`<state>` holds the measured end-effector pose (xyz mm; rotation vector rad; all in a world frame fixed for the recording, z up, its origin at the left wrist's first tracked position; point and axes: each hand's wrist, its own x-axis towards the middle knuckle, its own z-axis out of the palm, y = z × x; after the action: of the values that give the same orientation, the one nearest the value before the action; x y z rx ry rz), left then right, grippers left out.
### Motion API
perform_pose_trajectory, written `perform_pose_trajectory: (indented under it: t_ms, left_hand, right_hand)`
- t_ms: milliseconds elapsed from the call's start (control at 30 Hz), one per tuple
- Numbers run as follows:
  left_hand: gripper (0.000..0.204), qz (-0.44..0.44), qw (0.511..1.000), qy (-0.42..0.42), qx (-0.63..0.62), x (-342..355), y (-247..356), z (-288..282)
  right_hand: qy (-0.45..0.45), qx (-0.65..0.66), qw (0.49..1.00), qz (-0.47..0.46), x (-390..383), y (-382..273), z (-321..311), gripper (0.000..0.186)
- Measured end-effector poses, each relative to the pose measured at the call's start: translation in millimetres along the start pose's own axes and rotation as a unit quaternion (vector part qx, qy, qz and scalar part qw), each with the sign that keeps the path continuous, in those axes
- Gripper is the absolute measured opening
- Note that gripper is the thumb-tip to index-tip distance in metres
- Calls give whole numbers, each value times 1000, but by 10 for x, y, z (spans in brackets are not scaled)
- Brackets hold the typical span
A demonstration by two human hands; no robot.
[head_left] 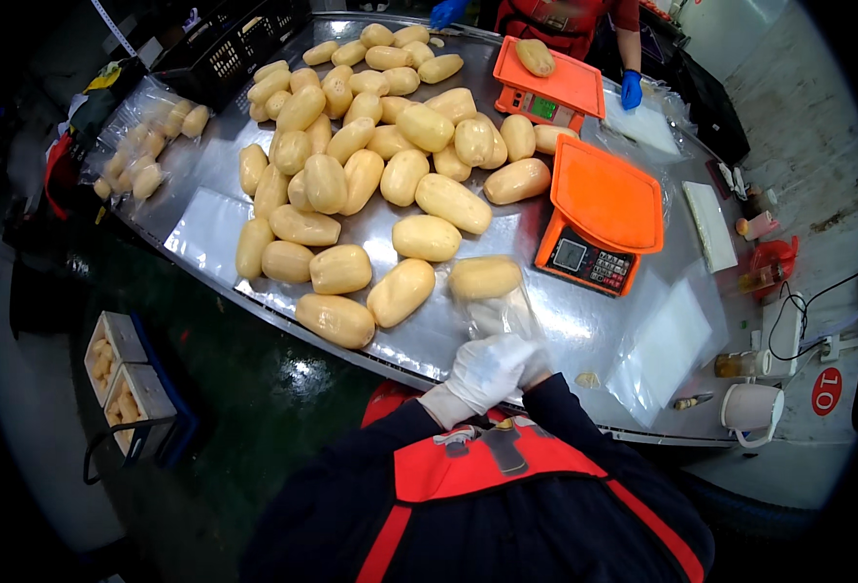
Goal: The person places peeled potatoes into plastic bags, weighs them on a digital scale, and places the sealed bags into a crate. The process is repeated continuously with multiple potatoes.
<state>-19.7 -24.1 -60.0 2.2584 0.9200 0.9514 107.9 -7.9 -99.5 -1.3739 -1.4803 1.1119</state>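
**Gloved hands at a clear bag on a tabletop of peeled roots**

At the far left, low beside the tabletop, two small crates (121, 374) of pale pieces sit on a blue cart. Above them, sealed bags of roots (147, 146) lie at the left end of the steel tabletop (584, 325), with a black crate (230, 49) behind. A large heap of peeled, yellowish roots (351, 155) covers the middle of the surface.

Near the front edge, the left hand (477, 374), in a white glove, is closed with its grip on the near end of a clear plastic bag (502, 313). The right hand (538, 366) lies just behind it and is mostly hidden; whether its grip is together or apart I cannot tell. The bag holds one root (485, 277), which lies on the tabletop just beyond the hands.

Right of the bag stands an orange scale (604, 214), its pan bare. A second orange scale (550, 83) behind carries one root, with another person's blue-gloved hand (631, 89) beside it. Flat clear bags (667, 350), a white cup (751, 410) and a small bottle (740, 364) lie at the right end.
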Motion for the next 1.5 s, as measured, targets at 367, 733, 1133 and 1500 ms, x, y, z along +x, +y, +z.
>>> perform_pose_trajectory:
  t_ms: [367, 733, 1133, 1500]
  left_hand:
    - [38, 7, 994, -52, -98, -107, -342, -84]
    - [28, 2, 967, -211, -146, 27, -510, -172]
    - [46, 23, 990, -120, -75, 113, -345, -89]
    - [29, -45, 997, -57, 28, 302, -21, 116]
  right_hand:
    - [-414, -6, 909, 50, 352, -1892, -1038, 26]
    - [110, -450, 880, 104, 3213, -318, -65, 100]
    - [-114, 594, 786, 126, 1497, -507, -1075, 71]
    - [-138, 385, 874, 264, -1096, -810, -1123, 92]
